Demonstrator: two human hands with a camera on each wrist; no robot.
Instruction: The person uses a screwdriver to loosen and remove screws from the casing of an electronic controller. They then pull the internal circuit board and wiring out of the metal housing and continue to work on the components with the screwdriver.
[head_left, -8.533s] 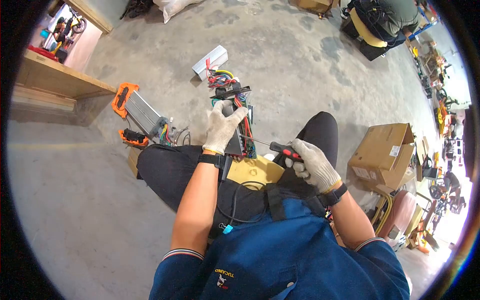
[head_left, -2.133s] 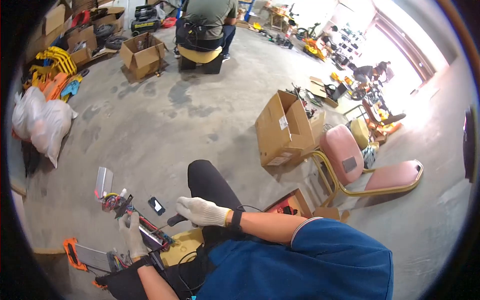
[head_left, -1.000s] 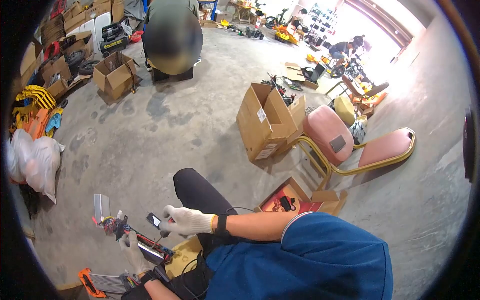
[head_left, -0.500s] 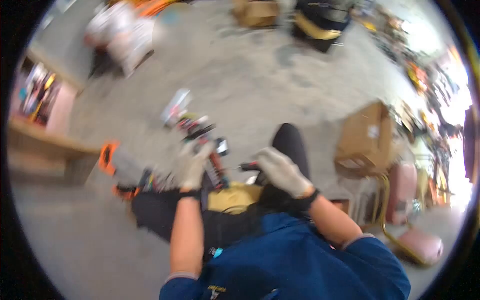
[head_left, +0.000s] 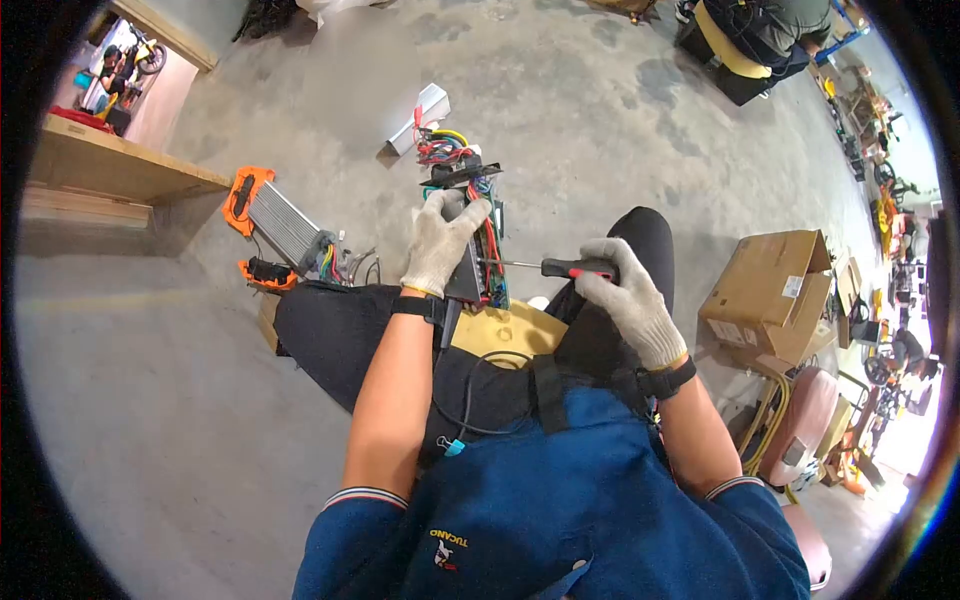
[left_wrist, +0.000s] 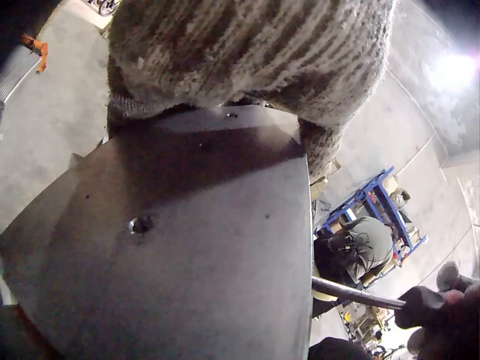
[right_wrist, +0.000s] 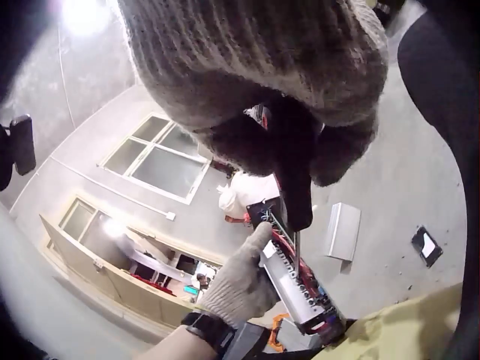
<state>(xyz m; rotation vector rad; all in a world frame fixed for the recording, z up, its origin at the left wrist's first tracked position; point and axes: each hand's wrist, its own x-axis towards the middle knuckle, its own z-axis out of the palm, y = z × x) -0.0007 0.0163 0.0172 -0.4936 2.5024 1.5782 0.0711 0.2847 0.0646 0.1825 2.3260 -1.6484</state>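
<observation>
My gloved left hand (head_left: pixel 440 240) grips a controller unit with a flat metal plate (left_wrist: pixel 225 247) along one side. Its green circuit board (head_left: pixel 497 280) and red wires lie open on the side facing the screwdriver. A bundle of coloured wires (head_left: pixel 445 148) spreads from its far end. In my gloved right hand (head_left: pixel 632 305) is a screwdriver (head_left: pixel 580 268) with a black and red handle, held nearly level. The shaft reaches left to the board's edge. In the right wrist view, the shaft overlaps a row of small parts (right_wrist: pixel 300 277) on the unit; the exact contact of the tip is hidden.
An aluminium housing (head_left: pixel 420 118) lies on the floor beyond the wires. To the left is a finned controller (head_left: pixel 290 225) with orange end pieces. A yellow pad (head_left: pixel 510 335) is between my legs. A cardboard box (head_left: pixel 765 295) stands at the right, near a pink chair (head_left: pixel 800 425).
The head view has swung from the room at right back down to the hands. The screwdriver tip, apart from the board half a second ago, now reaches its edge. Both grips stay.
</observation>
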